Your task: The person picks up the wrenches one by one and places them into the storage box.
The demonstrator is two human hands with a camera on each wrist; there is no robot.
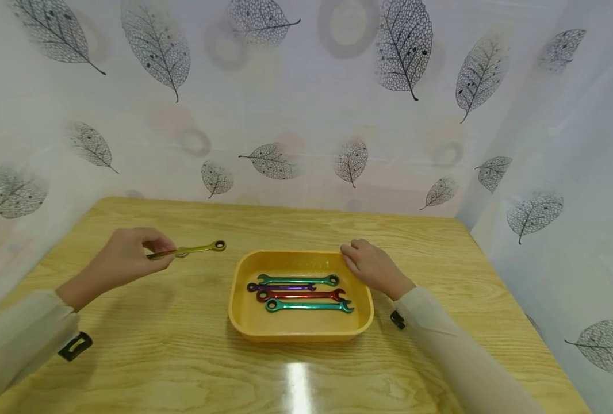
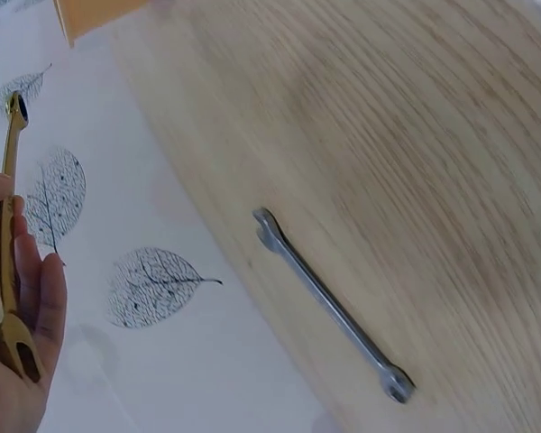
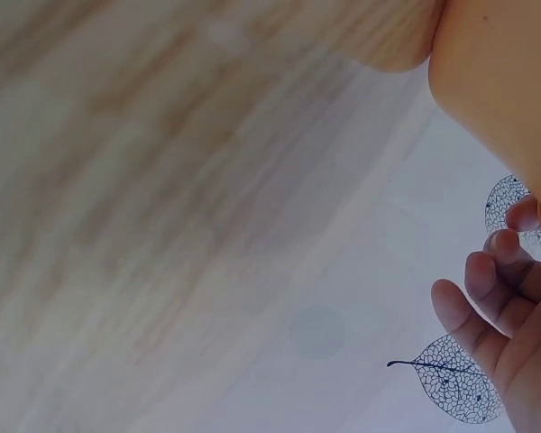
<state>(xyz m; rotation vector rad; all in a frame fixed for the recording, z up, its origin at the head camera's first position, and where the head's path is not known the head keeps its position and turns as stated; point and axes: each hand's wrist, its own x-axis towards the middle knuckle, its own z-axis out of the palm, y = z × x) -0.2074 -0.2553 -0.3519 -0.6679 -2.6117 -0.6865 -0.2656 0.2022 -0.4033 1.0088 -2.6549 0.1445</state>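
My left hand [image 1: 130,257] pinches a gold combination wrench [image 1: 201,248] above the table, left of a yellow tray [image 1: 301,336]. Its ring end points right; in the left wrist view the open end lies by the palm. A silver wrench [image 2: 329,302] lies on the table below, mostly hidden behind that hand in the head view. My right hand [image 1: 374,268] grips the tray's back right rim, its other fingers loosely bent outside. Inside the tray, several wrenches lie side by side: a green one [image 1: 298,280], a purple one [image 1: 286,287], a red one [image 1: 301,295] and a teal one [image 1: 309,306].
The wood-grain table [image 1: 182,356] carries the tray near its middle. A white curtain [image 1: 296,115] printed with leaves hangs behind and at both sides. Black straps sit at the left wrist [image 1: 76,346] and right wrist [image 1: 397,319].
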